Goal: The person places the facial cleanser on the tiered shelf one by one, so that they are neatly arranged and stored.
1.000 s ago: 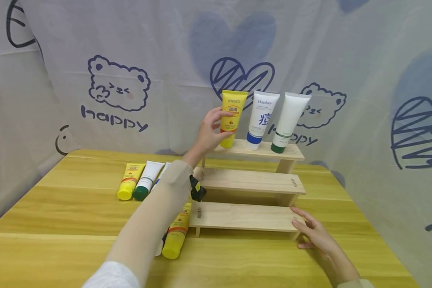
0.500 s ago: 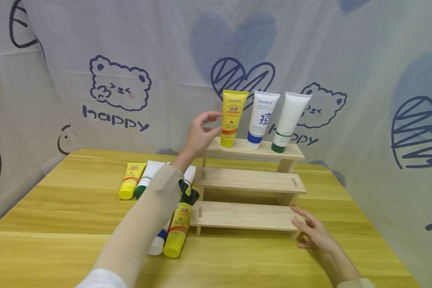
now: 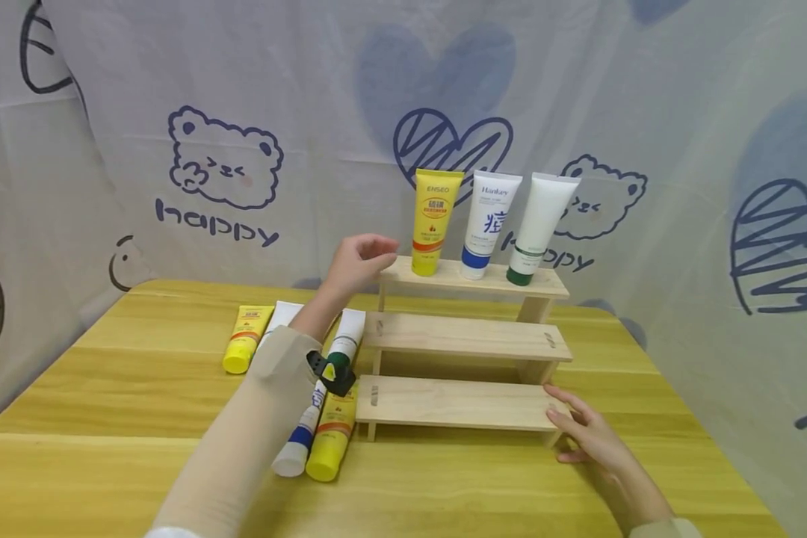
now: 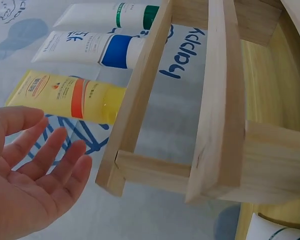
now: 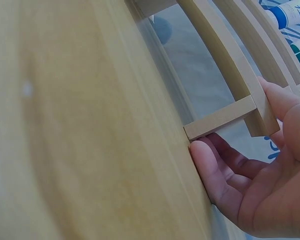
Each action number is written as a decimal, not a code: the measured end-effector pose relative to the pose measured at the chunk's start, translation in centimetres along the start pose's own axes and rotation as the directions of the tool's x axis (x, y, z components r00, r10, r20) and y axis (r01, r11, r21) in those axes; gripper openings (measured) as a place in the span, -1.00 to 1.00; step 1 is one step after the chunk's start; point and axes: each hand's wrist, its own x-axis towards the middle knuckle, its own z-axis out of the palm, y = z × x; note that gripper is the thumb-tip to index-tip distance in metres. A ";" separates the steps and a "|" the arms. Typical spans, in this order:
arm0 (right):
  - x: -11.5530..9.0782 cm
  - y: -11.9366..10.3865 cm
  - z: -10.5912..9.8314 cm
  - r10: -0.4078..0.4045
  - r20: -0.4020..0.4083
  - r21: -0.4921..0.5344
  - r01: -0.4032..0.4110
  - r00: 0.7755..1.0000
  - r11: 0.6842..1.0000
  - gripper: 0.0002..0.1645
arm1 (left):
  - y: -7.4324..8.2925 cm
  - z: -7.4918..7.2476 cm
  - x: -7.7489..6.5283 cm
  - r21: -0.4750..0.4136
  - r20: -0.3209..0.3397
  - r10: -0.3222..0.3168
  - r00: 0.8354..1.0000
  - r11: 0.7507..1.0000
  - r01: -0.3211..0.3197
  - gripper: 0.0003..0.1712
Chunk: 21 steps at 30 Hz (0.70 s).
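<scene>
A three-step wooden display stand (image 3: 457,403) is on the table. Upright along its top step stand a yellow squeeze tube (image 3: 437,217), a white tube with a blue band (image 3: 489,224) and a white tube with a dark green cap (image 3: 543,224). My left hand (image 3: 358,263) hovers just left of the yellow tube, by the top step's left end, holding nothing. The left wrist view shows its fingers (image 4: 57,155) relaxed and apart from the tube. At the bottom step's right end, my right hand (image 3: 595,441) grips the corner, thumb above and other fingers around the leg (image 5: 220,117).
Left of the stand, more tubes lie flat: a yellow one (image 3: 249,340), a green-capped white one (image 3: 348,336), a blue-banded one (image 3: 299,444) and another yellow one (image 3: 329,444). My left forearm (image 3: 242,426) partly covers this group. A printed cloth (image 3: 323,90) hangs behind the table.
My left hand has let go of the yellow tube and drawn back left and down, leaving it upright on the top step. My right hand stays on the stand's corner.
</scene>
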 end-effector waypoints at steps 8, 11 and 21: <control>-0.2 -0.1 0.0 -0.002 -0.006 -0.001 0.002 1.000 1.000 -0.34 | -1.1 -1.3 -1.4 0.055 0.119 -0.038 0.992 0.998 0.032 -0.70; -0.1 0.1 0.0 0.004 -0.011 -0.001 -0.004 1.000 1.000 -0.35 | -1.4 -1.8 -2.2 0.057 0.157 -0.054 0.986 0.997 0.046 -0.70; 0.0 0.0 0.0 0.002 -0.004 0.012 -0.002 1.000 1.000 -0.35 | -2.9 -3.0 -4.6 0.093 0.198 -0.080 0.977 0.994 0.062 -0.71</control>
